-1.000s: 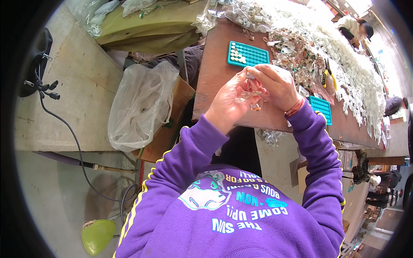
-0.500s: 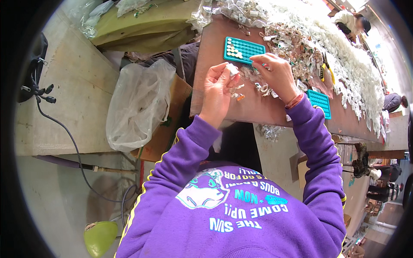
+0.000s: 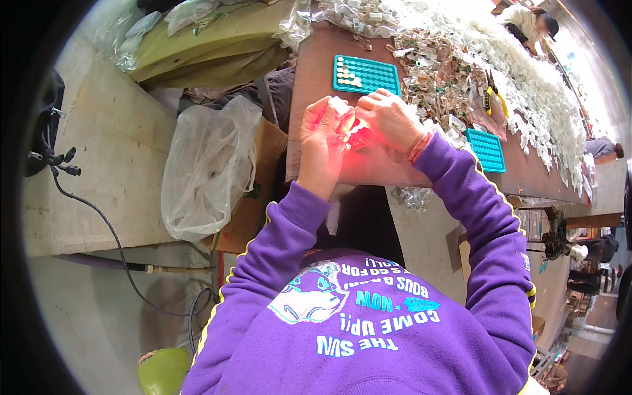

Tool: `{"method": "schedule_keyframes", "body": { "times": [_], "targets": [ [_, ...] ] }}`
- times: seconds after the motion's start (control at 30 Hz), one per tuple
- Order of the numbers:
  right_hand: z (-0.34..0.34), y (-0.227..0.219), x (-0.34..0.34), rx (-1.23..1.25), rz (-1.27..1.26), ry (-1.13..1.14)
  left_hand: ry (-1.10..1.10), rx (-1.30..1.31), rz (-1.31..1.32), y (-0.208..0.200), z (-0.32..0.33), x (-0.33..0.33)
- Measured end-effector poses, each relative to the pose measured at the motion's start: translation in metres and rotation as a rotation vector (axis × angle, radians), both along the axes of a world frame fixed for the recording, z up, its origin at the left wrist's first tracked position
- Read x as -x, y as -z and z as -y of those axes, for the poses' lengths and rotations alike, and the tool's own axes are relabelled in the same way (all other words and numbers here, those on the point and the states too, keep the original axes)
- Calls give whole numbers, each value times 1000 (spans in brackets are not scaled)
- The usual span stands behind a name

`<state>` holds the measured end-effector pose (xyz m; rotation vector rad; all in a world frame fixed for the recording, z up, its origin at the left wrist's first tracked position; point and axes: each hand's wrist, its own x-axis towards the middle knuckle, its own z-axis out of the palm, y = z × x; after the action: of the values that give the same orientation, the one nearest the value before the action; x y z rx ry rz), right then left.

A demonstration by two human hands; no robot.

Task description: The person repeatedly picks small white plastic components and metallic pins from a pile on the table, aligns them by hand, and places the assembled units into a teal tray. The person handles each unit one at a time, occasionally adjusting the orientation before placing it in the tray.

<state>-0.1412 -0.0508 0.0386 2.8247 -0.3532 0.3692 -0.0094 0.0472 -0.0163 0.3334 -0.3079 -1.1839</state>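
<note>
I am seeing the left hand [image 3: 320, 140] gripping a white piece [image 3: 338, 105] — right hand [image 3: 394, 121] hovering just rightward, its fingers' hold I cannot tell.

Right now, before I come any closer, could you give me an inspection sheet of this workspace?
Surface: brown table, partly covered.
Work things: small white piece; teal tray just beyond the hands, with pale round pieces in some of its pockets; second teal tray further right.
Clutter: big white pile, tangle of small parts, yellow-and-black pliers among them.
Hands: left hand pinches the small white piece; right hand is bent close by, its grip hidden; red glow between them.
Cables: dark cable running down at far left.
Surroundings: clear plastic bag against a cardboard box; another person at upper right.
</note>
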Motion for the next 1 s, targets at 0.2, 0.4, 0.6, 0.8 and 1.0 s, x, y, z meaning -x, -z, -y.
{"method": "schedule_keyframes", "body": {
  "times": [0.2, 0.4, 0.6, 0.8, 1.0],
  "targets": [
    [6, 1, -2, -302, 263, 113, 50, -17, -17, -5, -1, -3],
    [21, -9, 11, -1496, 663, 287, 67, -31, 49, -9, 0, 2],
    [22, -15, 16, -2096, 720, 184, 107, -110, 113, -13, -1, -1],
    [6, -29, 15, -1837, 673, 215, 201, -129, 49, -12, -2, -3],
    [-13, -41, 3, -947, 581, 104, 229, -72, 72, -10, 0, -4]
  ]
}}
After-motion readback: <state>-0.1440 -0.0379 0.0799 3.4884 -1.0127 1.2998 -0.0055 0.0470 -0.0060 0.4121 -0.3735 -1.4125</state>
